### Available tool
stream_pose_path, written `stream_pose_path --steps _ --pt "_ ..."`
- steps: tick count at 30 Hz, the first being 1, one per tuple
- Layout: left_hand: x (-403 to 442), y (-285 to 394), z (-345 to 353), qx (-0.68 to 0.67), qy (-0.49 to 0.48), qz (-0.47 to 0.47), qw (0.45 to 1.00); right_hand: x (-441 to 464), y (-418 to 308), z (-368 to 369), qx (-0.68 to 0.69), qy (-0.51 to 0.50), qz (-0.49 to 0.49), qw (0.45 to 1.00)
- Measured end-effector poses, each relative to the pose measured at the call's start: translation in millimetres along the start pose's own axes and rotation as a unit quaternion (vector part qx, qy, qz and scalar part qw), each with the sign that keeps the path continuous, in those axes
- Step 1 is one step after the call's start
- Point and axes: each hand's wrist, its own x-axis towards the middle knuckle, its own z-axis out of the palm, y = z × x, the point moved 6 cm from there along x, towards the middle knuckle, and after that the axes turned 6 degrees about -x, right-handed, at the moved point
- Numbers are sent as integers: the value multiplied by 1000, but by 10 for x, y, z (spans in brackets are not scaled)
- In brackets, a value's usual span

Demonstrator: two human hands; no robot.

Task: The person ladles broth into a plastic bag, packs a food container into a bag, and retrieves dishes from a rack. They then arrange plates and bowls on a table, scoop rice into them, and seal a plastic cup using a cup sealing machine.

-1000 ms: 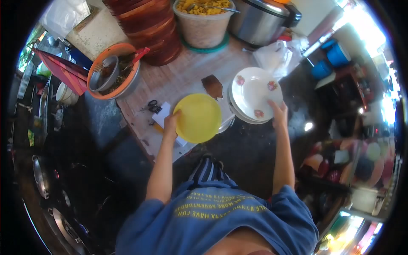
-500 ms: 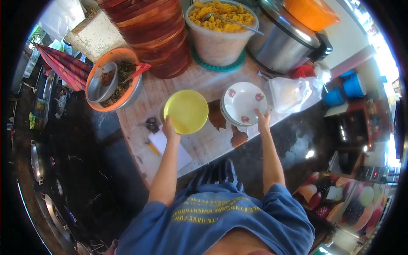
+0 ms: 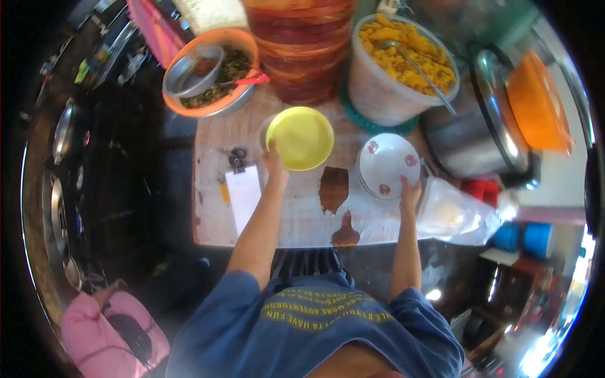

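My left hand [image 3: 275, 161] grips the near left edge of a yellow plate [image 3: 301, 139], held above the table. In my right hand [image 3: 409, 191] is the near right edge of a small stack of white plates with pink flower prints [image 3: 389, 164], low over the table or resting on it; I cannot tell which. White paper on a clipboard [image 3: 243, 194] lies left of my left forearm, with black scissors [image 3: 237, 155] just beyond it. Between the two sets of plates, dark worn patches [image 3: 334, 188] show on the tabletop.
An orange-rimmed bowl [image 3: 247, 39] stands back left, beside a tall red-brown container [image 3: 299, 57]. Behind the plates are a tub of yellow food [image 3: 384, 94], a steel cooker [image 3: 466, 135] and an orange basin [image 3: 535, 104]. A plastic bag [image 3: 450, 214] lies right. A person in pink [image 3: 94, 334] is lower left.
The view has turned and shifted over the table. Both hands, still holding their plates, are now farther in over the tabletop. The person in pink has come into fuller view.
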Motion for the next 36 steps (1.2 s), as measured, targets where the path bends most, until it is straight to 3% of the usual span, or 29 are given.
stream_pose_path --steps 3,5,7,8,9,10,12,13,14,16,17,18,19,20,21,23,25,26,28,29,31,33,34,36 --pt "-16 -9 -57 -22 31 -8 999 27 -147 29 -26 -9 -59 998" --pt "-46 57 -158 -5 34 -2 999 23 -158 48 -44 -36 -32 998" --pt "-87 108 -157 -12 -32 -5 999 11 -268 -14 -239 -15 -48 970" --pt "-141 141 -200 -16 -26 0 1000 -67 -509 -45 -238 -22 -53 969" --pt "-226 207 -257 -10 -8 32 999 -302 -1163 -53 -319 42 -219 921" --pt "-345 275 -326 -3 10 62 998 -606 -1621 28 -385 107 -376 836" --pt "-859 596 -288 7 21 58 998 -809 -1771 421 -238 -45 -363 900" --pt "-1072 696 -309 17 24 50 998 -863 -1651 719 -135 -154 -285 936" --pt "-1085 593 -527 63 26 78 995 -1067 -1916 959 -148 -237 -272 921" --pt "-1291 521 -800 95 21 56 994 -1007 -1223 1608 -26 -371 -81 925" --pt "-1396 500 -917 130 8 34 991 -986 -1160 1815 -26 -379 -83 922" --pt "-1522 521 -1057 129 15 37 991 -1010 -985 2039 -12 -422 59 905" --pt "-1640 582 -1136 234 -1 73 970 -1084 -871 2220 2 -455 199 868" --pt "-1703 650 -1175 336 -19 106 936 -1114 -925 2350 2 -459 199 866" --pt "-1705 685 -1236 336 -16 107 936 -1173 -961 2467 12 -479 212 852" --pt "-1730 624 -1329 555 -61 52 828 -1228 -894 2592 16 -501 226 835" --pt "-1676 561 -1566 539 -61 70 837 -1408 -934 2744 106 -580 271 761" --pt "-1659 617 -1674 545 -32 95 833 -1496 -935 2763 107 -582 271 759" --pt "-1639 737 -1844 514 13 180 838 -1860 -889 2679 -37 -708 179 682" --pt "-1608 736 -1940 514 14 175 840 -2030 -767 2716 -41 -708 183 680" --pt "-1427 752 -2140 417 39 128 899 -2374 -657 2950 -49 -701 -41 710" --pt "-1289 871 -2284 366 54 107 923 -2618 -817 3031 -44 -677 -22 734" --pt "-1265 953 -2277 369 10 99 924 -2667 -826 3067 -39 -651 -1 758" --pt "-1211 1110 -2271 373 -33 89 923 -2763 -909 3198 -26 -657 1 753"
